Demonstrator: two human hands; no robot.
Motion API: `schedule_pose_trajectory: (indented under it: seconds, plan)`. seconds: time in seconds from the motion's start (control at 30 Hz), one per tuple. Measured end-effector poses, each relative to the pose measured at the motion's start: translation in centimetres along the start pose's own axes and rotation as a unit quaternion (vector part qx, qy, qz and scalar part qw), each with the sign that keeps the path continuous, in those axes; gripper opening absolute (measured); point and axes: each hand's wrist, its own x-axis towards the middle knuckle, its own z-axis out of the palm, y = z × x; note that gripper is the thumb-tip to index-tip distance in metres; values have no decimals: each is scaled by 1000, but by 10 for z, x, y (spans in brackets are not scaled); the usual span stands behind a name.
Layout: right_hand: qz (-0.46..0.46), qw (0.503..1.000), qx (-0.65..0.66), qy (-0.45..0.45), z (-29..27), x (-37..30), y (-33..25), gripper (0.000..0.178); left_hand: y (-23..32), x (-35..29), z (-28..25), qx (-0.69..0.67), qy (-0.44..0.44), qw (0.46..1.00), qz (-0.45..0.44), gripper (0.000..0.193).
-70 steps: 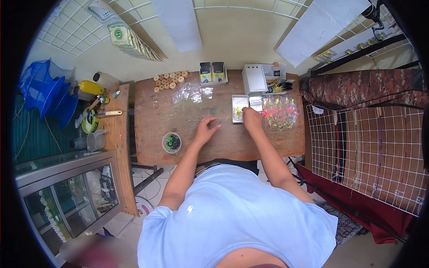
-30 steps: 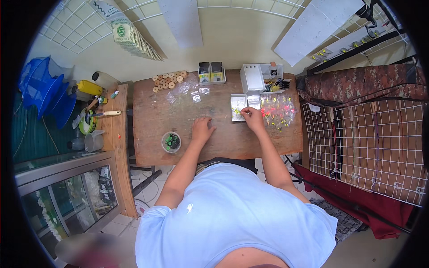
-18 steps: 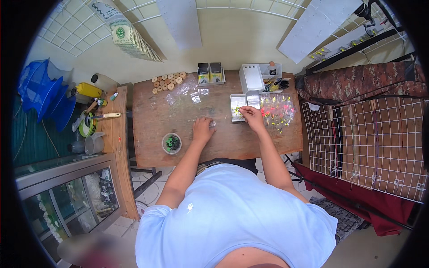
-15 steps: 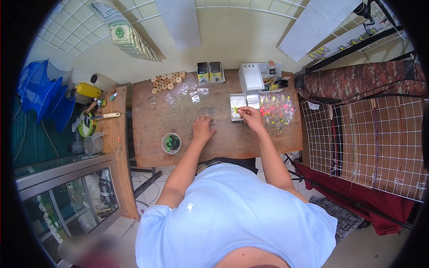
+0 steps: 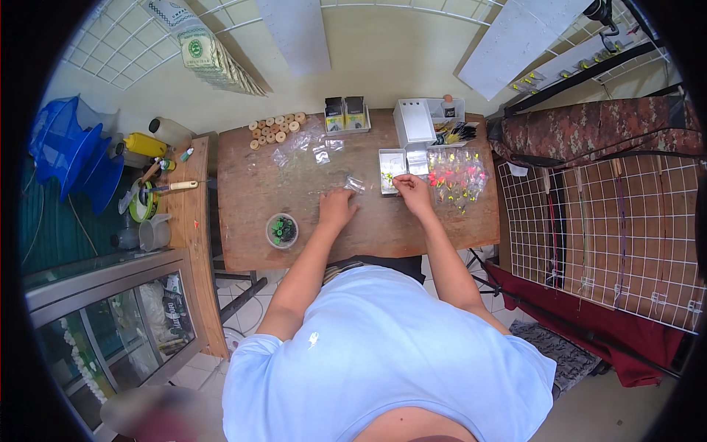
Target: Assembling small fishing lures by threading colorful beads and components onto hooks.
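Note:
My left hand point(image 5: 338, 208) rests on the wooden table point(image 5: 258, 169), its fingers closed at the edge of a small clear plastic bag point(image 5: 355, 184). My right hand point(image 5: 415, 194) reaches over the right rim of a white tray point(image 5: 392, 157). Its thumb and fingers are pinched together beside small yellow-green pieces point(image 5: 387, 177) in the tray; what sits between the fingertips is too small to make out. Right of that hand lies a pile of clear packets point(image 5: 458, 177) holding pink and yellow pieces. A stack of flat clear bags point(image 5: 417, 162) lies beside the tray.
A round tub point(image 5: 282, 230) of green and black pieces stands left of my left arm. Cork rings point(image 5: 277, 128), loose clear bags point(image 5: 322, 153) and a box of dark-topped packets point(image 5: 346, 116) lie at the back. A white organizer point(image 5: 414, 122) stands behind the tray.
The small clear bag now shows at my left fingertips, where bare table was seen before. My right hand has shifted only slightly at the tray.

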Motion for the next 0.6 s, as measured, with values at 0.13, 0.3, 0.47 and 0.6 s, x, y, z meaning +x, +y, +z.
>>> schedule_pose_trajectory:
  seconds: [0.13, 0.3, 0.47, 0.6]
  plan:
    - [-36, 987, -152, 25, 3, -6, -7, 14, -3, 1, -1, -10, -59, 998, -1, 39]
    - [-38, 994, -100, 39, 2, -4, 6, 13, 10, 9, 7, 10, 49, 996, 70, 51]
    - [-27, 997, -59, 33, 1, -5, 6, 14, 13, 12, 24, 25, 5, 994, 108, 60]
    - [19, 1000, 4, 9, -5, -7, 7, 16, 17, 12, 29, -67, 35, 989, 125, 45]
